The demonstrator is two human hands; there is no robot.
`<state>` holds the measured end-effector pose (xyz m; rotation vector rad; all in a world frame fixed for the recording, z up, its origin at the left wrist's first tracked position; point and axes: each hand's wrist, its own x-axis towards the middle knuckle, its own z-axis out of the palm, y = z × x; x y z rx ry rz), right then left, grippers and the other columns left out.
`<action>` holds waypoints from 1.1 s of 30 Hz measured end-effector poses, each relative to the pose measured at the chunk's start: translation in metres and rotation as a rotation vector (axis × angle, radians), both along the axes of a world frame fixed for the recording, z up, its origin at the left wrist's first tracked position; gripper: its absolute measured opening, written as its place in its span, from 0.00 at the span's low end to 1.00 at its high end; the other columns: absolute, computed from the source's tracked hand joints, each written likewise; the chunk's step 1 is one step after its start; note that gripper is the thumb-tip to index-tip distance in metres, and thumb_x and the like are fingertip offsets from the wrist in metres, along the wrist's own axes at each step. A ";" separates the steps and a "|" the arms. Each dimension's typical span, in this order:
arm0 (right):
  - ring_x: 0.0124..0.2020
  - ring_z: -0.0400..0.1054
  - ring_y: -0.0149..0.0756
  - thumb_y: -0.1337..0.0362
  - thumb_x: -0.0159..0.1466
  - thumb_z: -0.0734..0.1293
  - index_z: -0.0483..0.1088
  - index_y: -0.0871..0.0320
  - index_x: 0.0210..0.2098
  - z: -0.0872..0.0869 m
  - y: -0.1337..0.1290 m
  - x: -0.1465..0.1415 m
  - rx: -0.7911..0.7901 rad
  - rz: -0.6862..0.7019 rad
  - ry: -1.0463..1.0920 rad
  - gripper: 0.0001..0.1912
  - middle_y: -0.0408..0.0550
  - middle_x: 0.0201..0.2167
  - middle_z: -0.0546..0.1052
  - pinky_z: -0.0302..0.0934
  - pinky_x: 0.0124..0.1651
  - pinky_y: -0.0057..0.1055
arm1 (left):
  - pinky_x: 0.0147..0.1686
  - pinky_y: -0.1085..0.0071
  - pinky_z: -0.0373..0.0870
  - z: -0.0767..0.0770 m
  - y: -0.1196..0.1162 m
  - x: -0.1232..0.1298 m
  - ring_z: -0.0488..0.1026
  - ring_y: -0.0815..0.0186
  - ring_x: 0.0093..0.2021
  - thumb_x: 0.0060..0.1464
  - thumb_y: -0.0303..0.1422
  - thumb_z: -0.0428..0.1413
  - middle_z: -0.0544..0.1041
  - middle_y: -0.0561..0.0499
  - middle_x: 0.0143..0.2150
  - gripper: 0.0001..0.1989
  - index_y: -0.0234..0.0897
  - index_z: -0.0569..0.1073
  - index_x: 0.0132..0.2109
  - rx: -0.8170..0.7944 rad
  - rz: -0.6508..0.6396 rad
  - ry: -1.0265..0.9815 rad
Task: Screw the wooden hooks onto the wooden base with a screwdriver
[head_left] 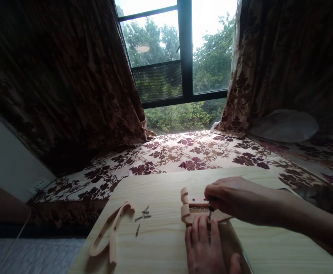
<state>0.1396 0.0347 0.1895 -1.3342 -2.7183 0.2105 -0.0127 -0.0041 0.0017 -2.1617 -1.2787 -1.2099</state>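
Note:
My right hand [226,196] is closed round the dark handle of a screwdriver [211,208], its shaft pointing down at a curved wooden piece [187,214]. My left hand [203,243] lies palm down, fingers stretched out against the near edge of that piece. A second curved wooden piece [197,200] with dark holes lies just beyond it. Under the left hand is a brown flat thing [235,243] with a shiny edge, mostly hidden. The screwdriver's tip is partly hidden by the fingers.
Several screws [146,213] lie loose left of my hands. Farther left rest two more curved wooden pieces [113,236] with holes. All are on a pale wooden board [160,190]. Behind it are a flowered cover [189,152], curtains [103,95] and a window [187,49].

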 end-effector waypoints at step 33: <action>0.31 0.71 0.38 0.66 0.64 0.64 0.70 0.57 0.37 0.001 0.002 -0.010 0.072 -0.065 -0.068 0.03 0.47 0.32 0.79 0.46 0.27 0.29 | 0.48 0.58 0.61 -0.013 0.010 0.000 0.72 0.55 0.49 0.43 0.57 0.57 0.77 0.48 0.50 0.34 0.44 0.71 0.54 0.047 0.027 -0.011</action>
